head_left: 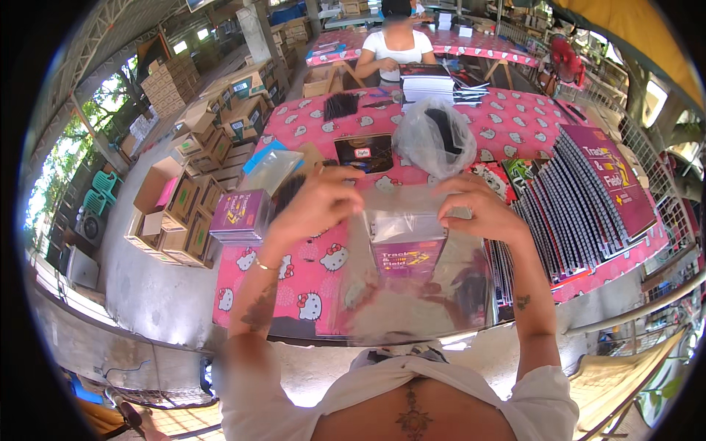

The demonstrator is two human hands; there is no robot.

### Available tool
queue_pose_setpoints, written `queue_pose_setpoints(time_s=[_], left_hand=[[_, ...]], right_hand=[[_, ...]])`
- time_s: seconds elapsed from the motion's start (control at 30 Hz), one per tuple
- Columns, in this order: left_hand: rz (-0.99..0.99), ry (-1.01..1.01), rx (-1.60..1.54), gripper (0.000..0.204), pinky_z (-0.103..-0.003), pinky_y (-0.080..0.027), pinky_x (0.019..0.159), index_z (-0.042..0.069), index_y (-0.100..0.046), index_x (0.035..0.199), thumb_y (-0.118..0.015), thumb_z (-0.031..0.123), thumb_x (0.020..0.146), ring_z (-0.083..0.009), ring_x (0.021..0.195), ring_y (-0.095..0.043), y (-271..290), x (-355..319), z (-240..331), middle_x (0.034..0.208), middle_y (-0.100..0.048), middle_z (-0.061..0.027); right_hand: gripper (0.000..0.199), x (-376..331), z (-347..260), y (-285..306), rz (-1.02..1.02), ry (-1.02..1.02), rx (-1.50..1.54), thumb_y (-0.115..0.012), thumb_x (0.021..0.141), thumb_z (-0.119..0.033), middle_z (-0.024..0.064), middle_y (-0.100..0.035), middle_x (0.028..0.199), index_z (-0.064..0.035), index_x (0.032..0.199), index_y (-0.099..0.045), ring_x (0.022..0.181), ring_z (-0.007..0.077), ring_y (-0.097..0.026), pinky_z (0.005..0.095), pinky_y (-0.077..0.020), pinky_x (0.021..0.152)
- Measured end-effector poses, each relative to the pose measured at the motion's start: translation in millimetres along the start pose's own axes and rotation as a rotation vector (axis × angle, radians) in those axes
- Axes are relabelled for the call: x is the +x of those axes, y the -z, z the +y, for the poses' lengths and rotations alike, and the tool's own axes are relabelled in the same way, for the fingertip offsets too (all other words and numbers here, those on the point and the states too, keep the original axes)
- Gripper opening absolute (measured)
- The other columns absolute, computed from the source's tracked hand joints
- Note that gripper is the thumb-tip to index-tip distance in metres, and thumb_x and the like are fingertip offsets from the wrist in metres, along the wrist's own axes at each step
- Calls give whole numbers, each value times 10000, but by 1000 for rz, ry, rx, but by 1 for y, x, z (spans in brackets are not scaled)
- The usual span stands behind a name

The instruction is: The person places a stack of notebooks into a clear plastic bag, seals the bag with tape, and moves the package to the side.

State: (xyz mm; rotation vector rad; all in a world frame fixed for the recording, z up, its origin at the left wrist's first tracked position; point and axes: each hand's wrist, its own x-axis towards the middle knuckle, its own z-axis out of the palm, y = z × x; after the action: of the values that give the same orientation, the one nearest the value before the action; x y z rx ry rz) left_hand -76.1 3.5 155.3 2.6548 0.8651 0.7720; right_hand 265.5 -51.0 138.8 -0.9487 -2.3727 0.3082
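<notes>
On the long table [294, 283] with its pink cartoon-cat cloth, I stand at the near edge with both arms reaching out over it. To my right a fanned row of purple booklets [588, 198] spreads across the cloth, too many and too overlapped for me to count. Beyond the table's left side, brown cardboard boxes [180, 213] crowd the concrete floor, again more than I can number. One person in a white top [396, 45] sits at the far end, behind a stack of white-edged books [428, 87]. In the middle of the table lies one crumpled plastic bag [434, 136] with something dark inside. By my left arm sits one small pile of purple booklets [239, 214]. In front of me I hold up one clear plastic sleeve [412, 294], and one purple booklet [407, 257] sits inside it. My left hand [316, 204] pinches the sleeve's upper left corner, fingers closed on the film; my right hand [482, 209] grips the upper right edge the same way.
</notes>
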Motion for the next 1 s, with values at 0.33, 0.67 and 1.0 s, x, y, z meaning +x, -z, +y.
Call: queue_pose_setpoints(time_s=[0.33,0.67,1.0], left_hand=[[293,1149,-639,191,-310,-518,600,42,-717,890,-728,224,835,-145,697,-644,-128,-72,-218,767,-677,-56],[725,1057,-802,145,-337,-510,617,12,-701,891,-665,132,819,-193,645,-615,-172,-115,-211,737,-654,-83],[482,794,-151,142,-398,-548,637,12,-643,771,-657,147,813,-280,697,-695,-139,-87,-201,769,-693,-160]], right_hand=[[463,53,-39,-46,-333,-84,-144,-680,830,-466,115,-709,939,-79,1085,-699,902,307,-645,429,-409,855],[575,80,-55,-79,-117,-128,-276,-666,841,-462,146,-665,1208,-37,1227,-631,1148,292,-609,503,-327,1057],[522,79,-72,-81,-127,-332,-303,-664,861,-446,117,-677,1201,-54,1205,-647,1137,275,-621,543,-241,1125]])
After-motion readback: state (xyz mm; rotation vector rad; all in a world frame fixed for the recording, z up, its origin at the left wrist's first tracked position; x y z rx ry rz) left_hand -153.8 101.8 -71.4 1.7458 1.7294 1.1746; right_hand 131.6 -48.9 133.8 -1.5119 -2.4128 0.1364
